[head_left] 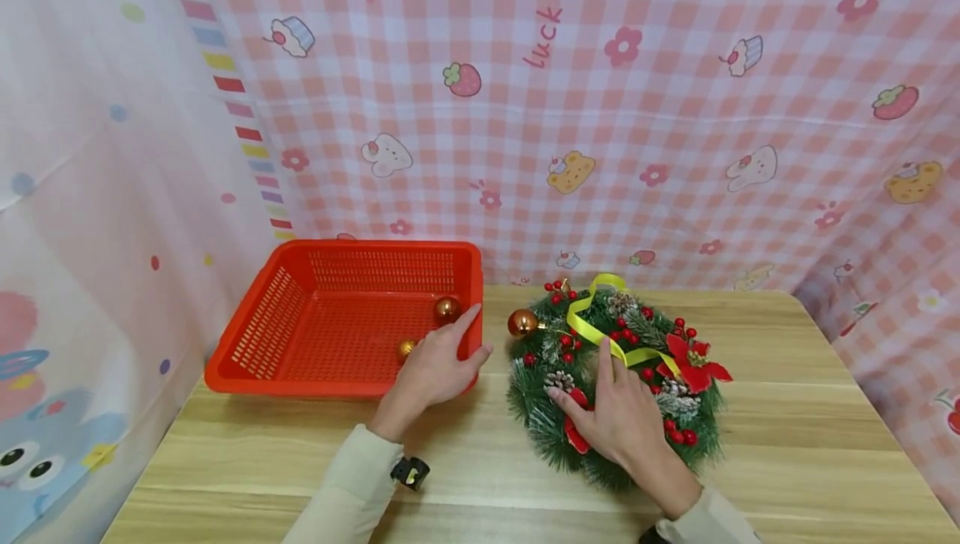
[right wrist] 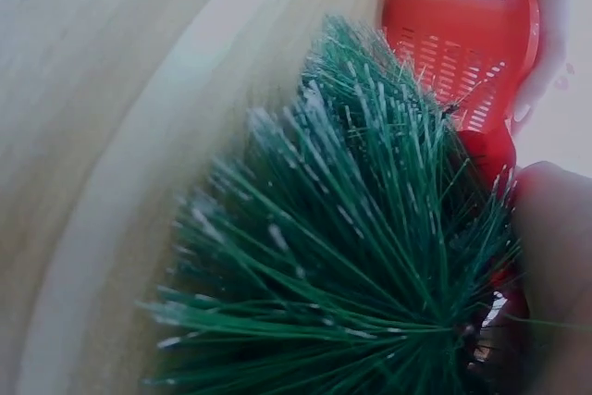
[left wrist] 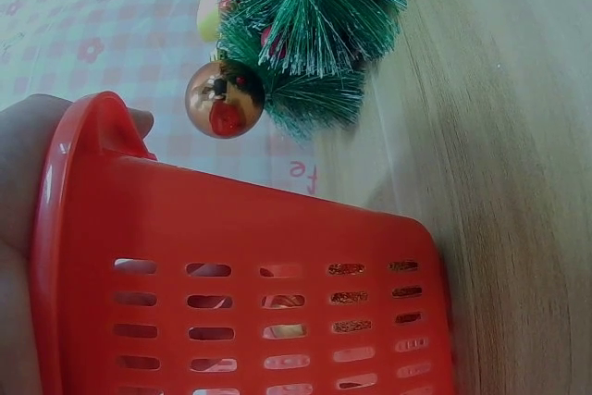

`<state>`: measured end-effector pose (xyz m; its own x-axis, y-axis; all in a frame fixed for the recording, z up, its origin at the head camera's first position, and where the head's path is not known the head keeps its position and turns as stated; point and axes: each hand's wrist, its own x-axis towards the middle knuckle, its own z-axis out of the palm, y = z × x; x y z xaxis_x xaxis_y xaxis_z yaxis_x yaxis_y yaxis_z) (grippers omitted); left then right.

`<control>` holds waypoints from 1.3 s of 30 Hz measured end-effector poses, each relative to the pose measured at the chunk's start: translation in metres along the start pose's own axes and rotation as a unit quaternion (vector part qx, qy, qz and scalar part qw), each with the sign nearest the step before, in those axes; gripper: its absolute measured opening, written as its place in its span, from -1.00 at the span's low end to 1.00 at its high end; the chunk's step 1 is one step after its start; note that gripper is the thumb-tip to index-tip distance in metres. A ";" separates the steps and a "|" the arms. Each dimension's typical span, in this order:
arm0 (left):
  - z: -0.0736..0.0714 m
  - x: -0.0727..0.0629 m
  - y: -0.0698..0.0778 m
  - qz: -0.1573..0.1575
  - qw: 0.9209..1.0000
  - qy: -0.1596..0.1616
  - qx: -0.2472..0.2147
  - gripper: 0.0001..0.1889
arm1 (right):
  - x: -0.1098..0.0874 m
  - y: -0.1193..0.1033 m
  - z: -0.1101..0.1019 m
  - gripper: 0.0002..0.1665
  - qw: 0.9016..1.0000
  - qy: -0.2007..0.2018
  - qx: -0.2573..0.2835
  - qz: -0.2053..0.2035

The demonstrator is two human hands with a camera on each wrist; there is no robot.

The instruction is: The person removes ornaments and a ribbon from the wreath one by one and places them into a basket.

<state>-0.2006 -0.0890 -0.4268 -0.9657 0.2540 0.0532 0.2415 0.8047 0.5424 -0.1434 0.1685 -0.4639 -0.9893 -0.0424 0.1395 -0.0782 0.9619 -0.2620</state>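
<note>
Red basket (head_left: pixel 345 323) facing up, long axis crosswise, wreath (head_left: pixel 538 402) flat

Checked pink cloth (head_left: pixel 480 136): hung across the top.
White cloth (head_left: pixel 90 219): hung down the left.
Wooden surface (head_left: pixel 787 436): spanned the bottom.

Basket (head_left: pixel 341 331) is showing solid red; wreath (head_left: pixel 542 419) is presenting green with white tips; ribbon (head_left: pixel 588 330) is registering plain yellow; curtain (head_left: pixel 480 19) is bearing pink-and-white checks; desk (head_left: pixel 787 419) is displaying pale wood grain.
</note>
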 end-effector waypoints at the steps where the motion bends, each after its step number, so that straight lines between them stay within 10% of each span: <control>1: 0.000 0.000 0.000 0.000 1.000 0.001 -0.001 -0.29 | 0.000 0.001 0.000 0.36 1.000 -0.004 0.000 0.000; 16: -0.001 -0.001 0.004 -0.006 1.000 0.003 0.015 -0.30 | -0.001 0.010 0.001 0.29 0.997 -0.060 -0.035 -0.018; 23: -0.003 -0.006 0.019 0.068 0.989 0.097 0.086 -0.41 | -0.004 0.025 -0.002 0.22 0.995 -0.058 -0.050 -0.056; 31: 0.010 -0.012 0.055 0.168 0.979 0.106 -0.042 -0.56 | -0.005 0.036 -0.001 0.18 0.994 -0.021 -0.061 -0.093; 39: 0.035 -0.002 0.068 0.137 0.983 0.073 -0.101 -0.63 | -0.006 0.037 0.001 0.14 0.993 -0.012 -0.056 -0.101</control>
<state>-0.1790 -0.0166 -0.4193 -0.8744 0.3537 0.3321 0.4841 0.5904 0.6458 -0.1406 0.2044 -0.4759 -0.9579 -0.2419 0.1547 -0.2616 0.9573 -0.1228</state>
